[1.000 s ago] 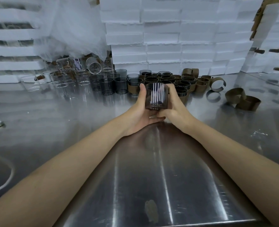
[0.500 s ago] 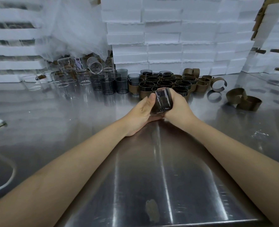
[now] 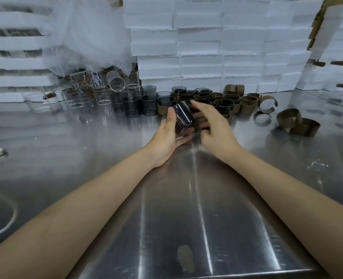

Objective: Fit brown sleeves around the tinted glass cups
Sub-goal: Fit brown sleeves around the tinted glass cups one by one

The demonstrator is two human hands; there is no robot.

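Stainless steel table [image 3: 106,158] backed at 12 o'clock by stacked white foam boxes [image 3: 200,43]. Just above centre the left hand [image 3: 168,135] grips a tilted tinted glass cup [image 3: 183,117], thumb up its side. At the cup's 3 o'clock the right hand [image 3: 212,125] hovers, fingers loosely spread. Loose brown sleeves [image 3: 297,122] lie at 2 o'clock, bare tinted cups [image 3: 132,105] at 11 o'clock

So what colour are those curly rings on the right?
The sleeves are brown; the head view shows them best.

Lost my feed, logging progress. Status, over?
Left hand grips tilted cup. Right hand open beside it. Sleeve on it: too blurred to tell. Sleeved cups crowd close behind.
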